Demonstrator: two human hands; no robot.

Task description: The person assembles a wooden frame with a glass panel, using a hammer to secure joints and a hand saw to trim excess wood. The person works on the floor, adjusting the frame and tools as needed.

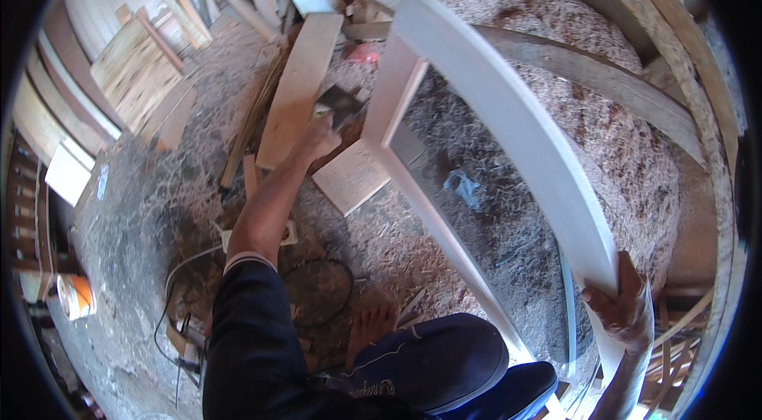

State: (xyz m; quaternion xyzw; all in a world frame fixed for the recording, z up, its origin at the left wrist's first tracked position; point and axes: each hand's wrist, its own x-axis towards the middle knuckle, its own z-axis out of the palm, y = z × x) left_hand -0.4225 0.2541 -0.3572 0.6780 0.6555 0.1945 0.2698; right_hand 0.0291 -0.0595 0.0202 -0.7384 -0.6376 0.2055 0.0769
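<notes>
A white-coated wooden frame (508, 94) with a long opening stands tilted in front of me, its near end beside my knees. My right hand (623, 305) is wrapped round its wide right rail, low down, thumb on the near face. To the left of the frame's far corner, my left hand (321, 138) is closed round the handle of a scraper (341, 106) with a wide dark blade. The blade is apart from the frame, and most of the handle is hidden by the fingers. A square piece of board (352, 180) lies below the scraper, close to the frame's corner.
A long plank (302, 90) lies beyond my left hand. Sawdust (540, 94) is heaped at the far right behind a beam (595, 75). Crumpled pale plastic (463, 188) shows through the frame. A socket block (288, 234) with cable is near my left forearm; a tub (76, 298) stands far left.
</notes>
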